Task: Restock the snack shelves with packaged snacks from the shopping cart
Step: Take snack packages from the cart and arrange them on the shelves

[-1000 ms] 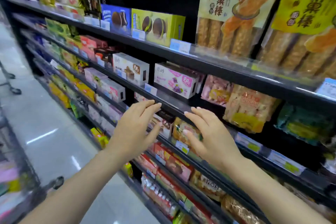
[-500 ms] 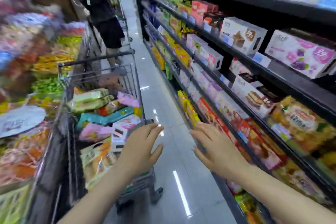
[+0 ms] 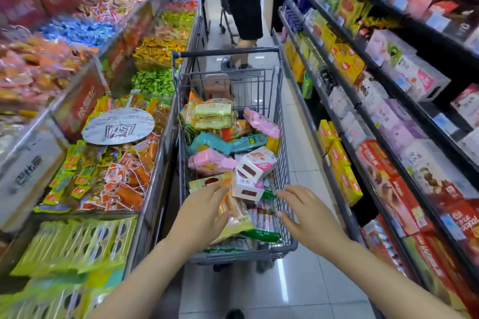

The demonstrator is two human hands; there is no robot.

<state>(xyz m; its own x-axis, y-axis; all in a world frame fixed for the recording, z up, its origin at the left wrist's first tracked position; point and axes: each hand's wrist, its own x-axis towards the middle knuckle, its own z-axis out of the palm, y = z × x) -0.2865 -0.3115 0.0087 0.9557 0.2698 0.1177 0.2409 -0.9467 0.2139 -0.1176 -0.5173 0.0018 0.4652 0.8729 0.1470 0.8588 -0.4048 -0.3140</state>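
Over the cart (image 3: 281,122), fingers (image 3: 291,193) spread.

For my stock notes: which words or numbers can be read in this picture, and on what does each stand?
"巴比" then a blurred character: white carton, left.
Round silver sign: a stylised mark, not readable.
White-pink boxes in the shopping cart: print too small.
Shelf price tags: blurred.

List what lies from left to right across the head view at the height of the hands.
Bin of orange snack packets → left hand → white and pink box → right hand → red boxes on the shelf.
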